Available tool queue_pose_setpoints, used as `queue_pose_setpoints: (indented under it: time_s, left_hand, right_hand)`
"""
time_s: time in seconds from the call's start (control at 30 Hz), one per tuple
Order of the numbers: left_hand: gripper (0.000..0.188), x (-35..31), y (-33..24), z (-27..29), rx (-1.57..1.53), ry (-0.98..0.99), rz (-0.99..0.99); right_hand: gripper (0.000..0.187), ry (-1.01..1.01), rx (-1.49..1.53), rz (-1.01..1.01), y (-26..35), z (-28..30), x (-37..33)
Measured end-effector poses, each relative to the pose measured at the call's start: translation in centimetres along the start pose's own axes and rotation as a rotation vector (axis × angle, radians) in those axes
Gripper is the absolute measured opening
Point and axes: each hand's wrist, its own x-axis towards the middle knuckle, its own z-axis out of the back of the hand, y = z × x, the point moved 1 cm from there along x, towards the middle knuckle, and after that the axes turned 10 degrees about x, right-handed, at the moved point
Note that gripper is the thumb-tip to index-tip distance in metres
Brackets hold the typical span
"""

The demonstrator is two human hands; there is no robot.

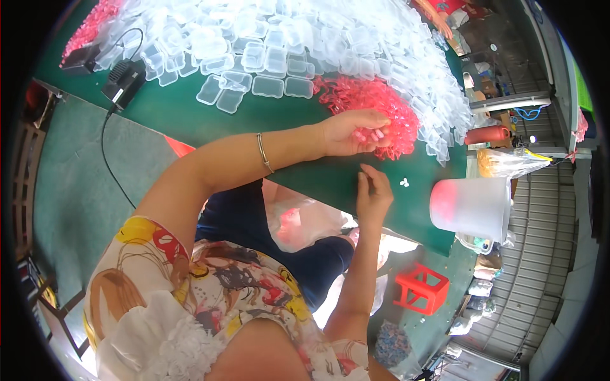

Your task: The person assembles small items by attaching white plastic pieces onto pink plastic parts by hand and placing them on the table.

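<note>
My left hand, a bangle on its wrist, is turned palm up over the table with curled fingers. Several small pink plastic pieces lie in it. Just beyond it spreads a pile of red-pink plastic pieces. Nearer to me, my right hand is raised with thumb and fingers drawn together; anything between their tips is too small to make out. A small white piece rests on the green table to its right.
A large heap of clear plastic cases covers the table's far part. A translucent bucket with pink contents stands at the right. Black adapters with a cable sit at the left. On the floor is a red stool.
</note>
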Motion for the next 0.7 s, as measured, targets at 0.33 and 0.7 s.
queue_pose_setpoints:
  time_s: [0.33, 0.7]
  left_hand:
    - [0.017, 0.0, -0.4, 0.8, 0.137, 0.05, -0.07]
    - [0.021, -0.3, 0.1, 0.0, 0.512, -0.078, -0.085]
  right_hand:
    - [0.006, 0.056, -0.468, 0.32, -1.0, -2.2, 2.1]
    - [0.011, 0.04, -0.4, 0.364, -0.5, -1.0, 2.1]
